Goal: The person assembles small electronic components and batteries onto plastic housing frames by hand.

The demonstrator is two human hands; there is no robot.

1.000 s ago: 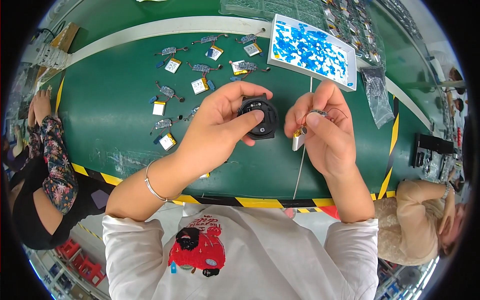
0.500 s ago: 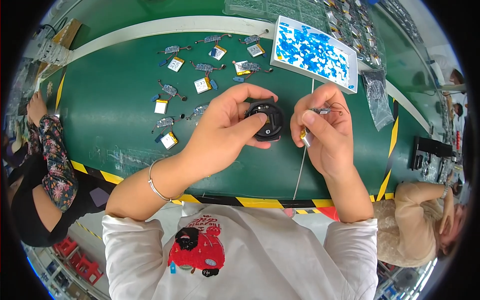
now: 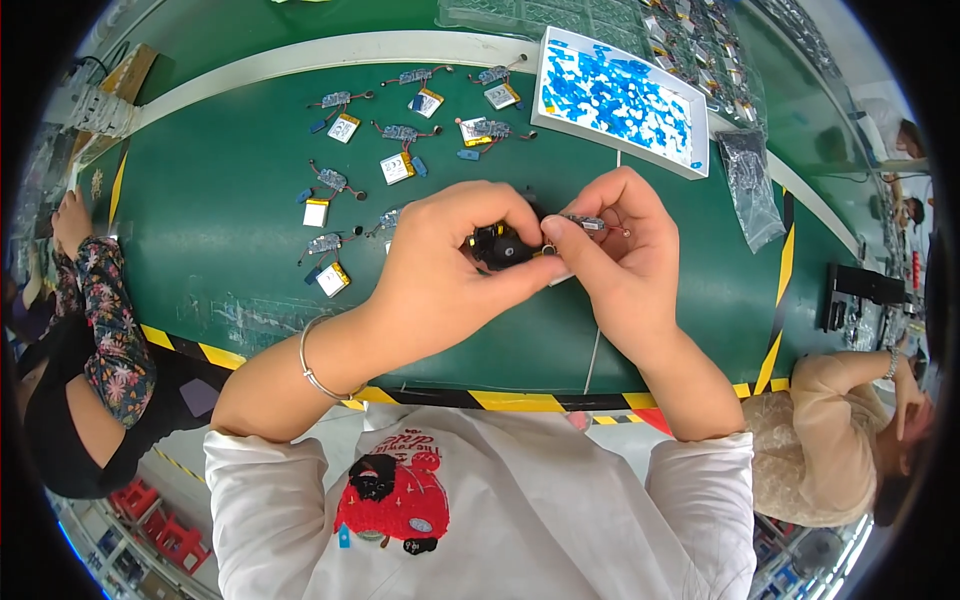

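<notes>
My left hand [image 3: 455, 245] is closed round a round black plastic housing [image 3: 500, 247], thumb below and fingers curled over its top. Close against it, my right hand [image 3: 625, 250] pinches a small circuit board [image 3: 585, 222] with thin wires between thumb and forefinger. The board meets the right edge of the housing. Part of a silvery battery shows under the right thumb; the fingers hide most of it. To the left on the green table [image 3: 240, 220] lie several similar sets, each a board wired to a flat silver battery [image 3: 396, 168].
A white box [image 3: 622, 150] of small blue and white pieces stands beyond my right hand. Beside it lies a clear bag [image 3: 750, 190] with dark contents. Clear trays of wired boards [image 3: 700, 60] are at the far right. Co-workers sit on both sides; one's hand [image 3: 72, 220] rests at the left edge.
My right hand has moved left with the board and battery until they meet the housing. My left hand has tilted the housing, and its thumb has shifted from the inside to the lower edge.
</notes>
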